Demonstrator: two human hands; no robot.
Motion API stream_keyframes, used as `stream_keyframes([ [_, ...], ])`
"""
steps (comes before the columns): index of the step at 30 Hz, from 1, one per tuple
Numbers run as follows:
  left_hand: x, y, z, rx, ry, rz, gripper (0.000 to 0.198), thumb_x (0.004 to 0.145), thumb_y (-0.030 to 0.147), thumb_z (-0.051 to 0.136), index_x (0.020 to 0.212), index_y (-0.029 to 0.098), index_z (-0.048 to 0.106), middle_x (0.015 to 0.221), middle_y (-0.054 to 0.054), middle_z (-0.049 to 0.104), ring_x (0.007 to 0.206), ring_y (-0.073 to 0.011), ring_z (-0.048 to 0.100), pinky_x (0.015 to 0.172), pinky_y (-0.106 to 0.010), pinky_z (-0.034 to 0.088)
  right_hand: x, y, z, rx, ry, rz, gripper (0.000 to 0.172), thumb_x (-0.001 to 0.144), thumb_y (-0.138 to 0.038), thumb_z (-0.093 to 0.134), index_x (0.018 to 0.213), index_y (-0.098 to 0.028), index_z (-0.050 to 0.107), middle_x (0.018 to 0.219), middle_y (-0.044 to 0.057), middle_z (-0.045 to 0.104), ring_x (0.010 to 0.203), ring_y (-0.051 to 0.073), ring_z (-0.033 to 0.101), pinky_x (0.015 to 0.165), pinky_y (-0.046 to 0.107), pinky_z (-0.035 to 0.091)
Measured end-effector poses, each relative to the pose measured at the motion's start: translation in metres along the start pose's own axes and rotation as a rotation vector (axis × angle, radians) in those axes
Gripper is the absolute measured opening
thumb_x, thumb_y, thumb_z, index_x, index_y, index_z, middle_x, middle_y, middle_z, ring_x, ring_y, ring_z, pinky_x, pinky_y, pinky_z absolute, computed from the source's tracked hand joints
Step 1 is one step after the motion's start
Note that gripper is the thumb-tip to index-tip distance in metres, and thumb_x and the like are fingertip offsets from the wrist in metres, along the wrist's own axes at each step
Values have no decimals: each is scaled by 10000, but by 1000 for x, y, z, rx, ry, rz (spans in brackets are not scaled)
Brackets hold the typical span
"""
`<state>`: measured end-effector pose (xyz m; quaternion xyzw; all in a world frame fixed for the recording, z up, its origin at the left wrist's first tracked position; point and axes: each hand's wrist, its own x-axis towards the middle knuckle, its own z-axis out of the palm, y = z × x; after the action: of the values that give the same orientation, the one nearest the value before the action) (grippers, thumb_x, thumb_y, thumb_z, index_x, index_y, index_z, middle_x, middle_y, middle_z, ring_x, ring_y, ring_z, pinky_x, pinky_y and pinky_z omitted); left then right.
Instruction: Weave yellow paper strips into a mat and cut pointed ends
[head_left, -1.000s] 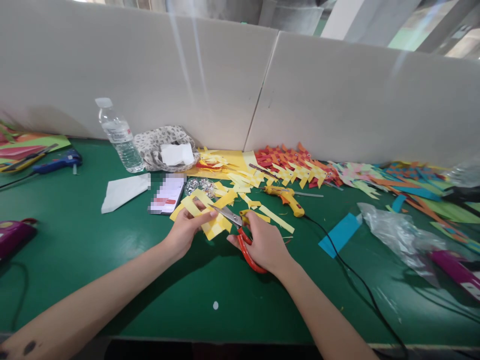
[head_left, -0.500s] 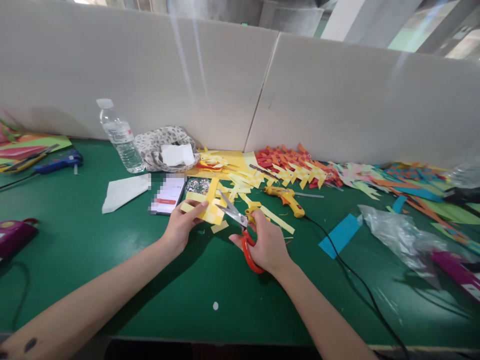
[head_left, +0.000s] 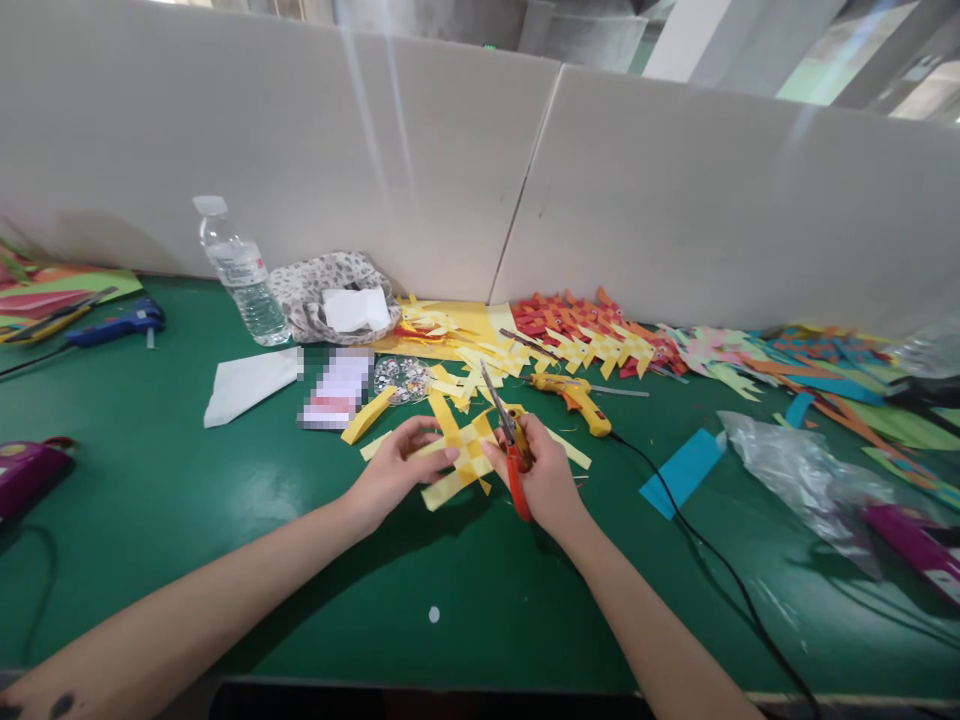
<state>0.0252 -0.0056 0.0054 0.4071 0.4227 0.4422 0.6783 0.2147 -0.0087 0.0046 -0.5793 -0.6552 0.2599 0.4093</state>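
Observation:
My left hand (head_left: pixel 397 470) pinches a woven yellow paper piece (head_left: pixel 459 455) just above the green table (head_left: pixel 187 500). My right hand (head_left: pixel 541 472) is closed round red-handled scissors (head_left: pixel 510 445), whose blades point up and away; its fingertips also touch the right edge of the woven piece. A loose yellow strip (head_left: pixel 367 415) lies on the table left of the hands. Behind them lies a heap of yellow strips and woven pieces (head_left: pixel 480 355).
A water bottle (head_left: pixel 238 270), patterned cloth pouch (head_left: pixel 330 295), white tissue (head_left: pixel 247 382) and phone (head_left: pixel 337 388) lie at the back left. A yellow glue gun (head_left: pixel 571 395) with black cord sits right of the hands. Coloured woven paper (head_left: pixel 600 325), blue paper (head_left: pixel 679 465) and a plastic bag (head_left: pixel 795 460) lie further right.
The scissors have turned from pointing left across the paper to pointing upward. Both hands have come together on the woven piece, and a cut yellow strip now lies on the table at left.

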Motion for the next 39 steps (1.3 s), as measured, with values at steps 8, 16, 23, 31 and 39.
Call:
stream_keyframes([
  [8, 10, 0, -9, 88, -108, -14, 268, 622, 353, 777, 774, 168, 656, 780, -44, 683, 687, -166, 668, 582, -242, 525, -2, -9, -5, -78, 15, -70, 264, 715, -374, 625, 716, -220, 411, 644, -32, 499, 534, 108, 440, 517, 238, 378],
  [16, 15, 3, -15, 35, 53, 5, 279, 616, 351, 785, 747, 171, 618, 701, -29, 685, 704, -178, 685, 560, -226, 529, 1, -1, -17, -482, 186, -341, 313, 706, -447, 612, 762, -212, 413, 662, -5, 473, 576, 139, 458, 521, 252, 355],
  [23, 18, 5, -17, 2, 140, 38, 316, 590, 331, 792, 819, 158, 660, 786, -50, 706, 723, -179, 683, 550, -223, 532, 2, 2, -15, -730, 35, -460, 290, 765, -458, 519, 840, -178, 525, 693, 44, 554, 641, 176, 522, 505, 256, 303],
  [31, 19, 0, -17, 19, 86, 53, 247, 644, 340, 767, 785, 157, 681, 791, -55, 718, 676, -145, 668, 565, -211, 525, 5, 3, -12, -827, -49, -296, 359, 768, -527, 510, 823, -174, 544, 731, 52, 597, 657, 186, 545, 488, 258, 267],
  [39, 18, -5, -17, -21, 10, 57, 225, 649, 330, 764, 774, 160, 686, 783, -36, 703, 684, -135, 636, 583, -228, 539, 4, 3, -9, -825, -69, -328, 378, 773, -542, 509, 836, -169, 530, 758, 50, 597, 693, 188, 548, 520, 265, 294],
])
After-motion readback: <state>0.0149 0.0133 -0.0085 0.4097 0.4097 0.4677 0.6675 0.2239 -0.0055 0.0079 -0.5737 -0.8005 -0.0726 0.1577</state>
